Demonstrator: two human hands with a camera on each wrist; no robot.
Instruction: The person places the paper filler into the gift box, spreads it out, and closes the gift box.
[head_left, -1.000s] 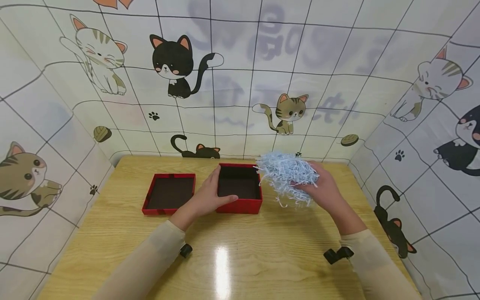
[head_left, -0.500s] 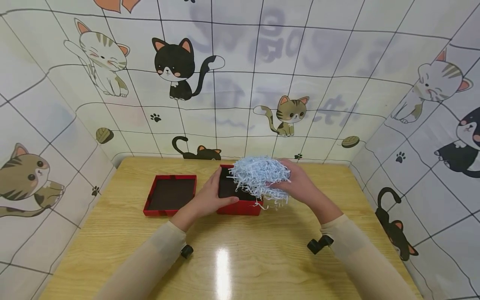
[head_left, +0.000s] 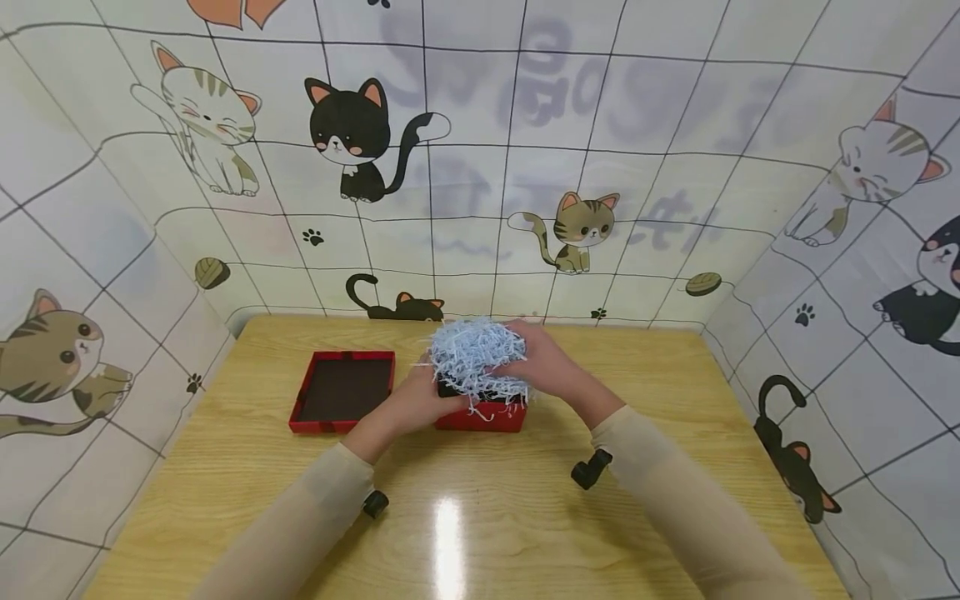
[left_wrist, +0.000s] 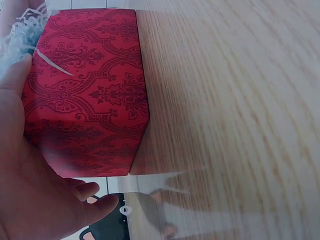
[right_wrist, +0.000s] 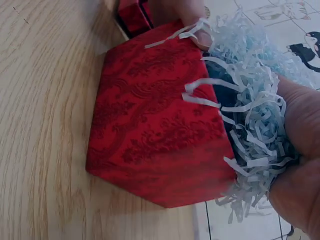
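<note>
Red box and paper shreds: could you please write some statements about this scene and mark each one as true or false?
1. The right hand holds pale blue paper shreds. True.
2. The left hand touches the red box. True.
3. The shreds are fully down inside the box. False: a heap of them is above its opening.
4. A shallow red tray lies on the wooden table. True.
5. In the head view, this tray is right of the box. False: it is on the left.
6. The box is plain outside. False: it has a darker pattern.
</note>
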